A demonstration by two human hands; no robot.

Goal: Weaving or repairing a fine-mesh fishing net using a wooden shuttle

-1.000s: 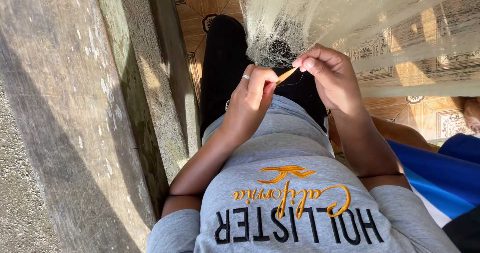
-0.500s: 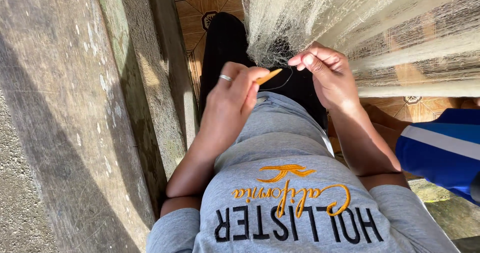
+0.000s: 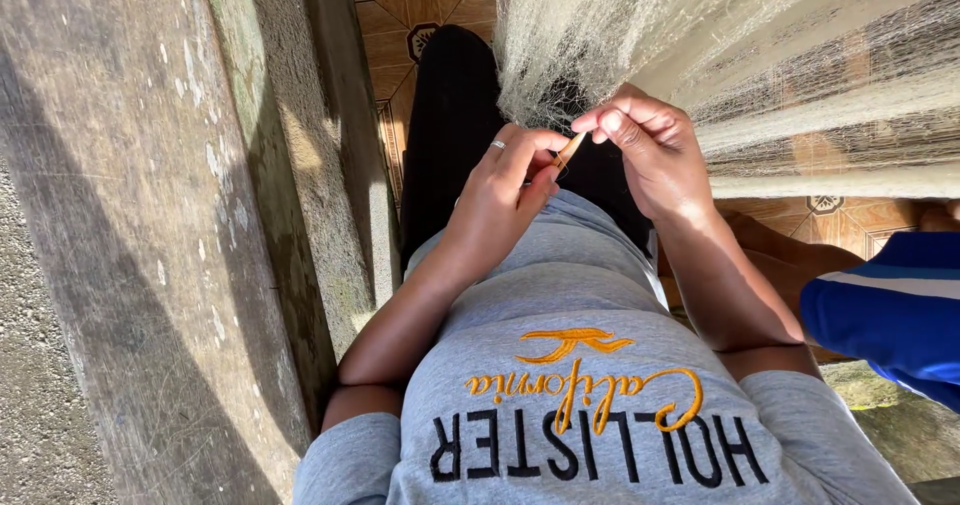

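— Hands? Left hand [image 3: 497,197] is pinching the wooden netting needle [image 3: 570,150]; right hand [image 3: 648,155] is gripping the fishing net [image 3: 600,45] over the lap.

— Mending step, probably; next, passing the needle through 1 mesh precisely.

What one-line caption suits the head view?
Left hand holds a wooden needle beside the right hand pinching pale netting.

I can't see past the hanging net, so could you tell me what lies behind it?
Through the net, patterned floor tiles and black trousers show; where it bunches, everything is hidden.
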